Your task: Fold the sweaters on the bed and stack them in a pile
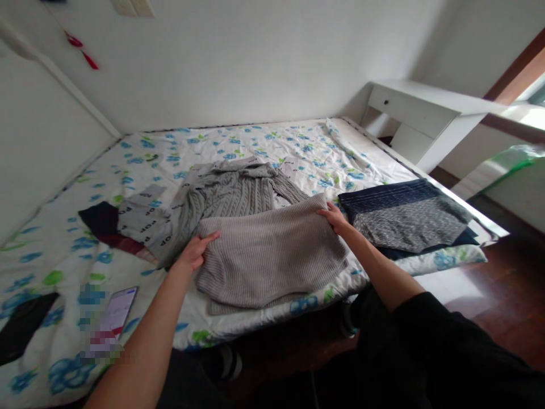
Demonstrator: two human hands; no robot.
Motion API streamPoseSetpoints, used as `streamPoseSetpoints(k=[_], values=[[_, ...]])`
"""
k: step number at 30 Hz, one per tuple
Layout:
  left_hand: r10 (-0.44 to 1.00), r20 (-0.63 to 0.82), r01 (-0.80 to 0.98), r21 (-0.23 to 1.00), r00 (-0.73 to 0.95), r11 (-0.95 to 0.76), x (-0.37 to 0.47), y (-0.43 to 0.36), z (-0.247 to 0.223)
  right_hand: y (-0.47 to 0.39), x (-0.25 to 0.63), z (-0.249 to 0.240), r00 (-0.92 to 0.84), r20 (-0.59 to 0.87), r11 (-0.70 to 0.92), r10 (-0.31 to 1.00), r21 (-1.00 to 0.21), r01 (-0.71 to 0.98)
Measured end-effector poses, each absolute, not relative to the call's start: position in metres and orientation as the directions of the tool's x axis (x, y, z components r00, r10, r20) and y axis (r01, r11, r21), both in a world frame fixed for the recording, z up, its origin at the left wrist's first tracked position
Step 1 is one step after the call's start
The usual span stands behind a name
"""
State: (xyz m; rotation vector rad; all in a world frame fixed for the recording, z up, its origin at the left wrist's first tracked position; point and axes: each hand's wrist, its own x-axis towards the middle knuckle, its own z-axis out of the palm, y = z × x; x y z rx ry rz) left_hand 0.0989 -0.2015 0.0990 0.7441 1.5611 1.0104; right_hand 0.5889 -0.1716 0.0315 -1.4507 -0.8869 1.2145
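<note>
A folded beige ribbed knit sweater [272, 255] lies at the near edge of the bed. My left hand [199, 250] grips its left upper corner, thumb stretched along the top. At the opposite upper corner, my right hand [332, 218] pinches the fabric. Just behind it, partly covered, a grey cable-knit sweater [238, 190] is spread out with its sleeves to the sides. Under that one shows a light grey garment with dark lettering [149, 218], a dark navy and maroon end at its left.
To the right, folded dark blue and grey knitwear [395, 216] sits by the edge of the floral bedsheet [255, 136]. A phone [113, 318] and a black flat item [28, 324] lie at the left. A white desk [426, 113] stands beyond the bed's far right.
</note>
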Motion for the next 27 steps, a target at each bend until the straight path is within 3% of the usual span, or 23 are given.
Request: streamPoseSetpoints(k=[7, 11, 15, 18, 22, 27], values=[[0.983, -0.106, -0.129, 0.988, -0.149, 0.087, 0.152, -0.213, 0.199, -0.21, 0.685, 0.148, 0.345, 0.195, 0.148, 0.918, -0.976, 0.159], [0.997, 0.072, -0.166, 0.984, 0.015, -0.068, 0.229, -0.225, 0.262, -0.254, 0.778, 0.233, 0.473, 0.419, 0.357, 0.775, -0.908, 0.219], [0.97, 0.146, -0.248, 0.964, 0.193, -0.096, 0.322, -0.241, 0.302, -0.313, 0.868, 0.306, 0.546, 0.589, 0.442, 0.596, -0.808, 0.389], [0.943, 0.13, -0.29, 0.956, 0.308, -0.037, 0.385, -0.255, 0.304, -0.355, 0.928, 0.342, 0.595, 0.621, 0.416, 0.511, -0.784, 0.46], [0.858, 0.055, -0.319, 0.939, 0.512, 0.13, 0.449, -0.271, 0.273, -0.388, 1.009, 0.369, 0.639, 0.568, 0.257, 0.519, -0.816, 0.517], [0.771, -0.085, -0.317, 0.879, 0.631, 0.356, 0.534, -0.239, 0.221, -0.347, 1.096, 0.361, 0.661, 0.514, 0.112, 0.546, -0.827, 0.55]])
